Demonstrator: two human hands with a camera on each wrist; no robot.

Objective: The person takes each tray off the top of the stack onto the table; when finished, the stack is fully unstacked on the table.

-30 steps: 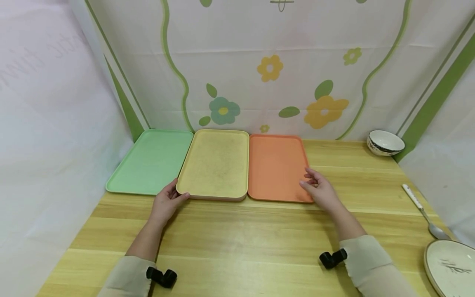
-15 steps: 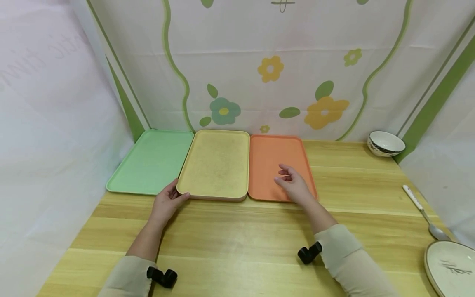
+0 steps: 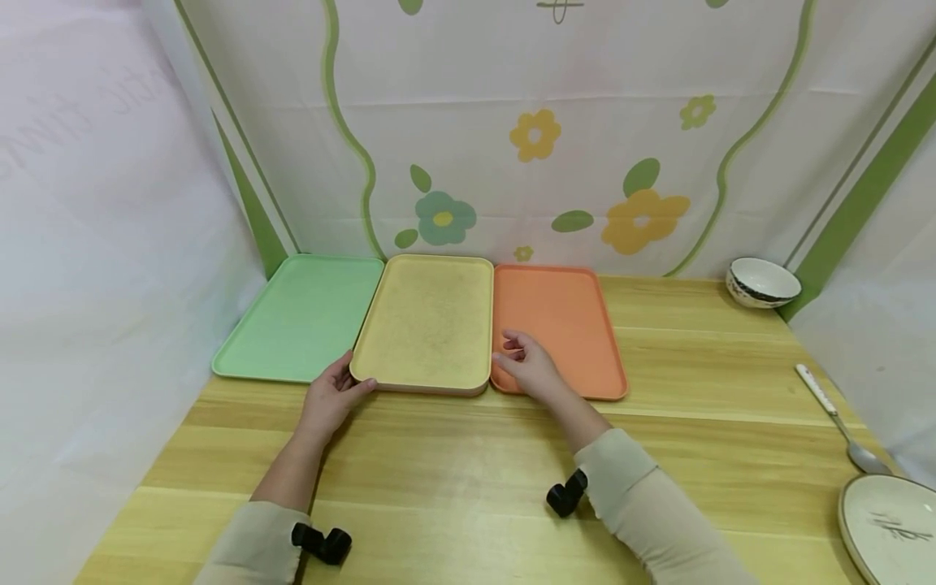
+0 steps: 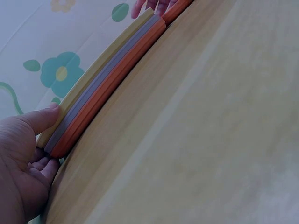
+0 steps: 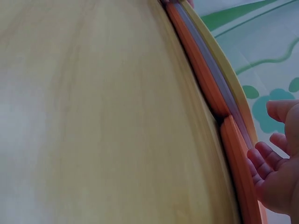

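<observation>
"What's on the wood-grain table [image 3: 453, 479]?"

"A yellow-topped rectangular tray stack [image 3: 424, 325], the left hand [image 3: 326, 404] pinching its near-left corner."

"The right hand [image 3: 533, 371]?"

"Thumb and fingers apart, right of it, over a rectangular orange tray [image 3: 574, 317]."

I read the yellow tray [image 3: 424, 325] as matt plastic, its face clouded by darker smudges. The green tray [image 3: 303, 321] and orange tray [image 3: 559, 309] look like smooth, dull plastic. My tabletop [image 3: 409, 487] is wood-grained with a soft sheen; the backdrop [image 3: 453, 65] is creased cloth. I see glossy ceramic on the bowl [image 3: 764, 286] and plate [image 3: 895, 524], polished metal on the spoon [image 3: 822, 398], and matt fabric sleeves [image 3: 658, 508].
</observation>
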